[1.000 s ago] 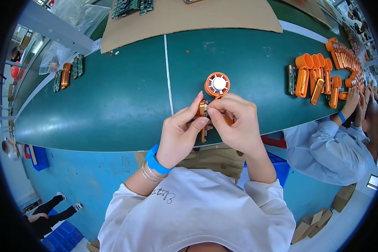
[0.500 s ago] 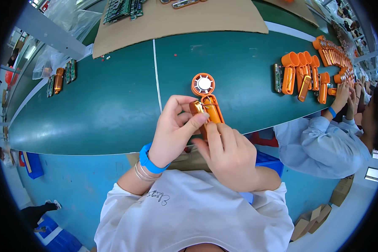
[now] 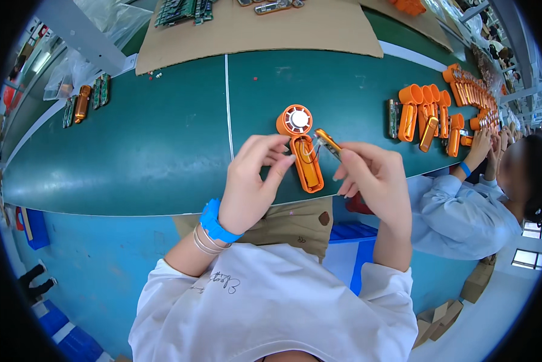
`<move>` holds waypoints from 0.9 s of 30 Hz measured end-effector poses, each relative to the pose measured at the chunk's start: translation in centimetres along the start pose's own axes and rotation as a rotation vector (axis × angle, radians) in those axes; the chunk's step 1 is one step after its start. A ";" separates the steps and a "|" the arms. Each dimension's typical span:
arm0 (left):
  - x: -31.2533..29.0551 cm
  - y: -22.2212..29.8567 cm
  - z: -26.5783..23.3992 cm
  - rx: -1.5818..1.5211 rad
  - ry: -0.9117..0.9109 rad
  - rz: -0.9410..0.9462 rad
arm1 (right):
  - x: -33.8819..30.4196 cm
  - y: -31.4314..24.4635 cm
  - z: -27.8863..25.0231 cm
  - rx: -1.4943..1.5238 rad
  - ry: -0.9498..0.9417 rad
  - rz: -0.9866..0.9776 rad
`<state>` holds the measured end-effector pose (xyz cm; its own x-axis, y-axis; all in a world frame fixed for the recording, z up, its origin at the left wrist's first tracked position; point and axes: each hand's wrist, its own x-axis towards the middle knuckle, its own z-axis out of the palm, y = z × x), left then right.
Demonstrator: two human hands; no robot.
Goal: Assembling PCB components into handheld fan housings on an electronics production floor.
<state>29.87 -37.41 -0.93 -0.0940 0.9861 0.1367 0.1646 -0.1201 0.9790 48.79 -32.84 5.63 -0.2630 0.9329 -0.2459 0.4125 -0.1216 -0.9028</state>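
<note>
An orange hand-fan shell with a round white-centred head lies open side up over the green table. My left hand grips its handle from the left, fingertips at the rim. My right hand pinches a small yellow-brown circuit board just right of the handle, tilted toward it. Thin wires run from the board into the shell.
More orange fan shells lie in a row at the right, where another person in light blue works. A cardboard sheet with green boards covers the far side. Parts lie at the far left.
My hands have parted: the left now holds the fan shell alone and the right has drawn the small board off to the right. The view has shifted slightly.
</note>
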 end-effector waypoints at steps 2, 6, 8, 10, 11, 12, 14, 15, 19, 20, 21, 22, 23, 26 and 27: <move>-0.4 0.0 0.3 0.067 0.003 0.044 | -0.1 1.2 -0.2 0.190 -0.019 0.121; -0.7 -0.8 1.0 0.190 0.012 0.151 | -1.7 3.8 2.0 0.184 0.145 -0.020; -0.6 -1.0 1.0 0.217 0.017 0.181 | -2.2 4.0 2.9 0.178 0.173 -0.061; -0.5 -1.2 1.0 0.246 0.018 0.215 | -2.4 4.0 3.2 0.151 0.166 -0.073; -0.5 -1.4 0.9 0.240 0.008 0.215 | -2.5 4.0 3.2 0.127 0.162 -0.088; -0.5 -1.4 0.9 0.235 -0.003 0.215 | -2.6 3.6 3.1 0.126 0.163 -0.088; -0.5 -1.3 1.0 0.234 -0.017 0.202 | -2.8 2.5 2.8 0.191 0.145 -0.013; -0.5 -1.3 1.1 0.233 -0.033 0.191 | -2.7 2.6 2.8 0.189 0.144 -0.013; -0.6 -1.5 1.1 0.243 -0.044 0.194 | -2.6 2.7 3.5 0.037 0.196 -0.078; -0.6 -1.6 1.0 0.254 -0.050 0.212 | -2.7 2.7 3.9 -0.185 0.258 -0.228; -0.6 -1.6 1.0 0.265 -0.057 0.229 | -2.8 2.8 4.3 -0.234 0.266 -0.275; -0.6 -1.6 1.0 0.263 -0.056 0.229 | -3.1 2.8 4.7 -0.237 0.266 -0.275; -0.6 -1.6 1.0 0.271 -0.068 0.238 | -3.3 2.8 5.1 -0.215 0.275 -0.232; -0.6 -1.8 1.1 0.287 -0.071 0.259 | -3.2 3.1 6.0 -0.234 0.311 -0.222; -0.6 -1.9 1.1 0.297 -0.062 0.272 | -3.2 3.2 6.2 -0.264 0.334 -0.253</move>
<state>30.75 -37.67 -3.01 0.0500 0.9292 0.3663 0.4527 -0.3480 0.8210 45.59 -38.27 1.33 -0.1073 0.9850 0.1348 0.5901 0.1722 -0.7887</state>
